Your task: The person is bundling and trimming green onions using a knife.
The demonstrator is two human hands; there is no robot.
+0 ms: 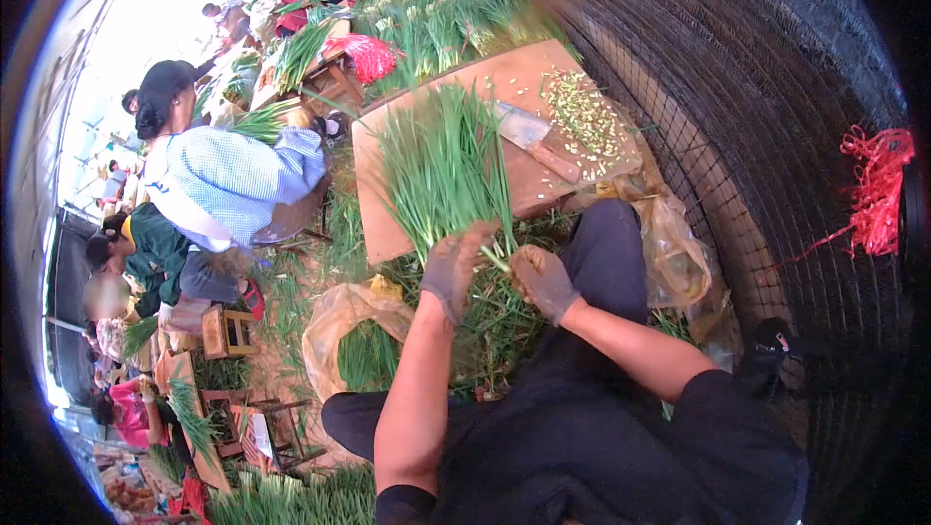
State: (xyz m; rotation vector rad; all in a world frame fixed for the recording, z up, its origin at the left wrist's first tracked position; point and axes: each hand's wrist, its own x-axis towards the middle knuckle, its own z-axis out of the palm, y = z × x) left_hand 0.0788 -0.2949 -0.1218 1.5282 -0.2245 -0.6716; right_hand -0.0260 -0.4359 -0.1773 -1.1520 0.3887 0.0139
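Note:
Long green stalks (441,161) lie in a loose pile on a wooden board (378,224) before me. My left hand (452,271), in a thin glove, is at the near end of the pile; its fingers are blurred, and its grip cannot be made out. My right hand (543,280), also gloved, is closed round the end of a pale green stalk (496,258) that reaches toward my left hand. A cleaver (524,126) with a wooden handle rests on the board, right of the pile. Short cut pieces (582,113) are scattered beyond it.
An open plastic bag (325,331) with greens stands left of my legs. Another plastic bag (669,254) hangs at the board's right. Several people sit at the left, one in a checked shirt (238,176). Mesh netting (698,127) and red twine (878,190) are at the right.

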